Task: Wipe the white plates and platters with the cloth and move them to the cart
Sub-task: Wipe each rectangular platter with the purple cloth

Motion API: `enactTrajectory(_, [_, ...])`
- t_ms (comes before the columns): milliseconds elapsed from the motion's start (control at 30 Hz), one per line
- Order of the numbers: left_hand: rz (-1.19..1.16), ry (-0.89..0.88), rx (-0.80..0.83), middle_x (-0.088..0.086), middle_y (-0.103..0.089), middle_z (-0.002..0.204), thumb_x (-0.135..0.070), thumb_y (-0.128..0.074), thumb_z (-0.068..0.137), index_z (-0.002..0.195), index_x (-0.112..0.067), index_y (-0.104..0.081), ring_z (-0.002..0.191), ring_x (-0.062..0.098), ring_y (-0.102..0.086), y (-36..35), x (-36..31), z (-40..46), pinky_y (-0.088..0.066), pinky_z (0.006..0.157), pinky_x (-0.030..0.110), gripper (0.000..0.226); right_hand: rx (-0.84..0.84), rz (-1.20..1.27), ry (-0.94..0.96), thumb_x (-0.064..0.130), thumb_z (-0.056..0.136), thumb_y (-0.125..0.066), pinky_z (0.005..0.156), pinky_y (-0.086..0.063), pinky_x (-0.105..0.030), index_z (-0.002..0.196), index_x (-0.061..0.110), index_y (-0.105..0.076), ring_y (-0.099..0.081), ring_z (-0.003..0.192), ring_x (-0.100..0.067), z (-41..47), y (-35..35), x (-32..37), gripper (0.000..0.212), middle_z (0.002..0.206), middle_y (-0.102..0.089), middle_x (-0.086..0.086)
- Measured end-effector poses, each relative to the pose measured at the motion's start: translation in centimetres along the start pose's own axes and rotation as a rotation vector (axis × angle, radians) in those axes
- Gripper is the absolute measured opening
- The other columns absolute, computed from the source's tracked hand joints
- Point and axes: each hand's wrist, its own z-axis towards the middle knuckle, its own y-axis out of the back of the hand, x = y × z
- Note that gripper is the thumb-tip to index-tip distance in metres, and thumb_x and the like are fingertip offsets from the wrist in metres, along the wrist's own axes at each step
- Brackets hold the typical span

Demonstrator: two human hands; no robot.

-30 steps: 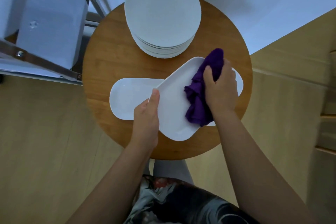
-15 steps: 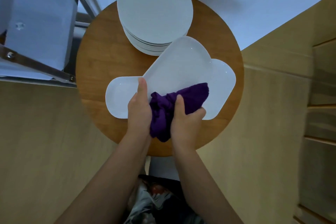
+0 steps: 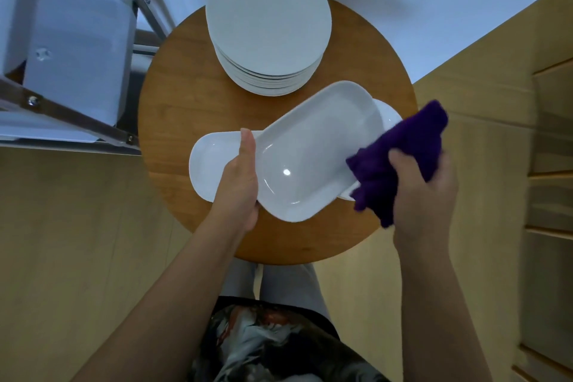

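- Wooden round table (image 3: 186, 96) under both hands, carrying all the crockery; metal cart (image 3: 71, 121) well off to the left of the left hand, still to be reached.
- Stack of round white plates (image 3: 268, 18) beyond both hands, at the far side of the table, just clear of the raised platter's far end.
- Top platter (image 3: 313, 152) tilted between the hands, crossing a second platter (image 3: 214, 161) lying flat beneath, partly under the left hand.
- Left hand (image 3: 240, 183) clamped on the top platter's near-left rim, thumb laid along the edge, fingers hidden underneath.
- Right hand (image 3: 424, 195) bunched around the purple cloth (image 3: 400, 161), at the platter's right rim and blurred; cloth touching the rim or just past it, hard to say which.
- Likely risks: single-handed hold on a glossy, tilted platter, so a hard swipe from the right could twist it loose onto the platter below and chip both; a careless swing of the far end could knock the plate stack; loose cloth folds might snag the rim.
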Motion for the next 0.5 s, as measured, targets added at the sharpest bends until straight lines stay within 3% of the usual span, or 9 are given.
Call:
enactTrajectory(100, [0.068, 0.016, -0.004, -0.013, -0.068, 0.084, -0.063, -0.033, 0.086, 0.087, -0.04, -0.057, 0.083, 0.015, -0.066, -0.9, 0.4, -0.6, -0.057, 0.067, 0.031, 0.033, -0.063, -0.311, 0.115, 0.036, 0.088, -0.056, 0.08, -0.046, -0.018, 0.136, 0.022, -0.039, -0.053, 0.11, -0.012, 1.9, -3.3, -0.1, 0.052, 0.125, -0.053, 0.004])
enactTrajectory(167, [0.075, 0.033, 0.01, -0.009, -0.07, 0.088, -0.062, -0.034, 0.087, 0.09, -0.039, -0.057, 0.083, 0.016, -0.068, -1.1, 0.7, -0.9, -0.059, 0.07, 0.034, 0.032, -0.071, -0.534, 0.203, 0.035, 0.095, -0.049, 0.089, -0.041, -0.023, 0.14, 0.021, -0.038, -0.046, 0.114, -0.013, 1.9, -5.3, -0.6, 0.048, 0.13, -0.048, -0.001])
enactTrajectory(267, [0.044, 0.004, 0.028, -0.001, -0.072, 0.096, -0.069, -0.033, 0.074, 0.098, -0.036, -0.059, 0.089, 0.021, -0.069, -1.2, 0.4, -1.1, -0.058, 0.077, 0.039, 0.048, -0.012, -0.554, 0.279, 0.035, 0.094, -0.051, 0.082, -0.042, -0.022, 0.135, 0.022, -0.044, -0.047, 0.1, -0.01, 0.2, -7.2, -1.3, 0.044, 0.119, -0.051, -0.002])
enactTrajectory(333, [0.022, -0.038, 0.028, 0.005, -0.072, 0.099, -0.069, -0.03, 0.076, 0.105, -0.029, -0.063, 0.093, 0.022, -0.069, -1.1, 0.2, -1.0, -0.057, 0.081, 0.041, 0.06, 0.093, -0.546, 0.347, 0.034, 0.092, -0.055, 0.073, -0.037, -0.013, 0.133, 0.021, -0.047, -0.045, 0.092, -0.006, -1.9, -7.9, -2.0, 0.044, 0.113, -0.052, -0.002])
enactTrajectory(400, [0.017, -0.05, 0.007, 0.005, -0.073, 0.093, -0.065, -0.027, 0.087, 0.097, -0.028, -0.067, 0.091, 0.023, -0.069, -0.8, 0.0, -0.7, -0.056, 0.083, 0.041, 0.056, 0.218, -0.534, 0.413, 0.034, 0.089, -0.056, 0.068, -0.031, -0.004, 0.13, 0.022, -0.051, -0.044, 0.084, -0.002, -3.8, -8.0, -2.6, 0.043, 0.109, -0.051, 0.004])
enactTrajectory(500, [0.016, -0.017, -0.009, 0.006, -0.073, 0.09, -0.064, -0.03, 0.088, 0.089, -0.026, -0.067, 0.091, 0.024, -0.069, -0.4, 0.2, -0.3, -0.055, 0.085, 0.043, 0.054, 0.363, -0.506, 0.405, 0.032, 0.087, -0.056, 0.067, -0.034, -0.005, 0.127, 0.025, -0.053, -0.048, 0.083, 0.001, -4.4, -7.2, -2.9, 0.041, 0.101, -0.047, 0.013])
